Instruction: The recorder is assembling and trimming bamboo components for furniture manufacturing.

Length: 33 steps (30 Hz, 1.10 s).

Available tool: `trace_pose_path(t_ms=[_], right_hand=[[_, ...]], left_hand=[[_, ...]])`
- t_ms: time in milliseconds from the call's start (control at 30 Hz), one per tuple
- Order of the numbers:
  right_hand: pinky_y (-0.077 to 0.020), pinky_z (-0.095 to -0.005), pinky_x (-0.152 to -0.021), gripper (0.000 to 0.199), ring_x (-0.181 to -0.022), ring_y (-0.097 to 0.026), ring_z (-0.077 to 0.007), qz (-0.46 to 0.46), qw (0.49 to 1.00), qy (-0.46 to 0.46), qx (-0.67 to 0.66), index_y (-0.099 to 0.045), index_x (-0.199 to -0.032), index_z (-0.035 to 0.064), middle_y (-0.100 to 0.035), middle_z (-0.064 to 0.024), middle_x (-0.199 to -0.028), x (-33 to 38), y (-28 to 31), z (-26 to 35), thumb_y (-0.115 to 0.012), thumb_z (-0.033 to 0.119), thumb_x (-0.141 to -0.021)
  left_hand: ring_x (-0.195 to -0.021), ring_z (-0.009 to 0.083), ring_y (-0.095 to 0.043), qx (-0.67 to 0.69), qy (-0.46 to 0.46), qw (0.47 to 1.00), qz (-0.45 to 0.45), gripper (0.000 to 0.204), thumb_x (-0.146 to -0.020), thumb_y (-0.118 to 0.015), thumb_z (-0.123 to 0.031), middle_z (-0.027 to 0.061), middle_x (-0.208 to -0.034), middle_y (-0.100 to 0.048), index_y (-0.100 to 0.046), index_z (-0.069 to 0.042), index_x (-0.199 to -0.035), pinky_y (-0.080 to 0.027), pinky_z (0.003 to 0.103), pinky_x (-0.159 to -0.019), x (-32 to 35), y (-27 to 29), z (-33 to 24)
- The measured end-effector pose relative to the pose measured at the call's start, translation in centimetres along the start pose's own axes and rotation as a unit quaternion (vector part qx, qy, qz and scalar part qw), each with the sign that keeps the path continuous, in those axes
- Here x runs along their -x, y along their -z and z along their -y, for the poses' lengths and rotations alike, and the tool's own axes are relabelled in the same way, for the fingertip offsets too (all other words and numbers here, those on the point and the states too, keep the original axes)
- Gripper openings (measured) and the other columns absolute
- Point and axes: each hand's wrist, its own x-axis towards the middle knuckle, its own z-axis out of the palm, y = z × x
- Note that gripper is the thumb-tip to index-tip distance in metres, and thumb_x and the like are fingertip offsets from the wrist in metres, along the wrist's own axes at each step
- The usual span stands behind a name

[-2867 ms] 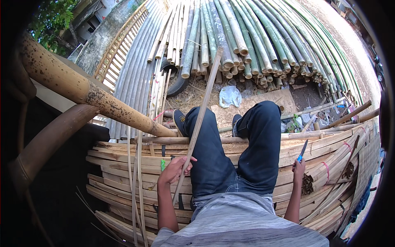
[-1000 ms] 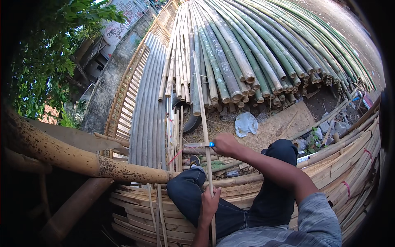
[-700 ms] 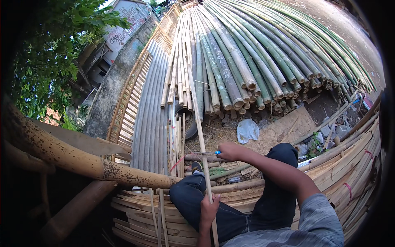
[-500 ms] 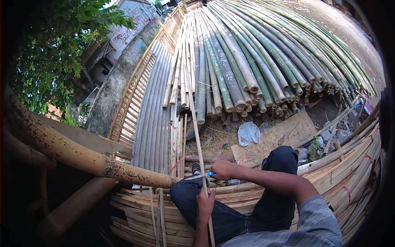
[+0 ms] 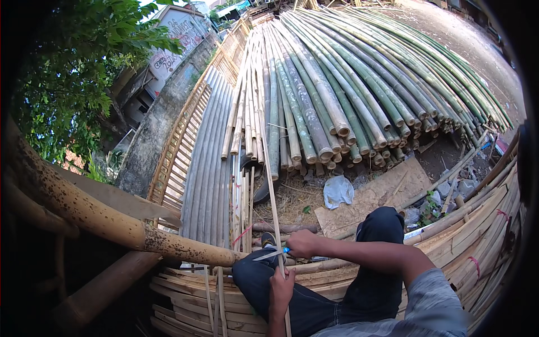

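A long, thin bamboo strip runs from my lap up and away past the cut pole ends. My left hand is closed around its near part, above my thigh. In my right hand is a knife, gripped by its blue handle. The knife's pale blade lies across the strip just beyond my left hand and points left, over my bent left knee. My fingers hide most of the handle. From this angle I cannot tell how deep the edge sits in the strip.
Ahead lies a big pile of green bamboo poles. Corrugated sheets and a bamboo lattice stand left of it. A thick bamboo pole ends by my left knee. Split bamboo slats lie bundled beneath me. A white plastic bag rests on the ground.
The view has tipped slightly, so the scene sits lower. The knife blade now slants more, its tip lower to the left. Both hands keep their grips.
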Motion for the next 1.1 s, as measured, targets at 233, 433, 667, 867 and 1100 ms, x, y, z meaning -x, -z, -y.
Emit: trace_pose_path(t_ms=[233, 433, 667, 867, 1100], right_hand=[[-0.0491, -0.0523, -0.062, 0.027, -0.064, -0.061, -0.0424, -0.174, 0.976, -0.134, -0.012, -0.065, -0.068, 0.0026, -0.061, -0.0222, -0.064, -2.7, 2.8, -5.3, -0.055, 0.026, -0.076], [-0.0491, -0.0522, -0.063, 0.026, -0.065, -0.061, -0.0429, -0.031, 0.999, -0.025, -0.014, -0.065, -0.069, 0.0015, -0.061, -0.0232, -0.068, -0.4, 0.7, -0.7, -0.055, 0.024, -0.076], [-0.0509, -0.0502, -0.063, 0.024, -0.067, -0.063, -0.0423, -0.206, 0.957, -0.204, 0.021, -0.065, -0.065, -0.0005, -0.062, -0.0231, -0.067, -2.8, 4.7, -5.5, -0.056, 0.021, -0.072], [-0.0514, -0.0499, -0.064, 0.024, -0.068, -0.064, -0.0409, -0.022, 0.999, -0.047, 0.016, -0.066, -0.065, -0.0002, -0.063, -0.0239, -0.068, 0.4, 1.9, 0.8, -0.057, 0.021, -0.071], [-0.0517, -0.0472, -0.059, 0.023, -0.062, -0.064, -0.0383, -0.211, 0.962, -0.169, 0.032, -0.066, -0.063, 0.0017, -0.062, -0.0217, -0.064, -2.9, 4.7, -4.7, -0.057, 0.021, -0.073]], left_hand=[[-0.052, 0.0230, -0.056, 0.015, 0.009, 1.000, 0.025, 0.028, -0.083, -0.069, -0.017, 0.0136, -0.058, -0.051, -0.048, 0.001, -0.080, -0.044, 0.036, -0.052, 2.4, 0.7, -1.5], [-0.052, 0.0087, -0.042, 0.048, 0.006, 0.999, -0.004, 0.029, -0.080, -0.073, -0.011, 0.0056, -0.056, -0.046, -0.045, -0.002, -0.078, -0.037, 0.028, -0.047, 0.3, 0.6, -0.3], [-0.052, 0.0094, -0.040, 0.032, -0.019, 0.999, 0.027, 0.031, -0.078, -0.075, -0.011, 0.0062, -0.056, -0.043, -0.045, -0.001, -0.077, -0.038, 0.028, -0.048, 3.4, 0.4, -1.0], [-0.053, 0.0064, -0.038, 0.051, -0.007, 0.999, 0.012, 0.032, -0.078, -0.075, -0.011, 0.0021, -0.056, -0.042, -0.044, -0.003, -0.076, -0.035, 0.025, -0.047, 2.1, 1.0, -0.1], [-0.054, 0.0056, -0.039, 0.127, -0.001, 0.991, 0.053, 0.032, -0.078, -0.076, -0.010, 0.0002, -0.056, -0.041, -0.044, -0.003, -0.075, -0.036, 0.025, -0.048, 5.2, 1.2, 0.8]])
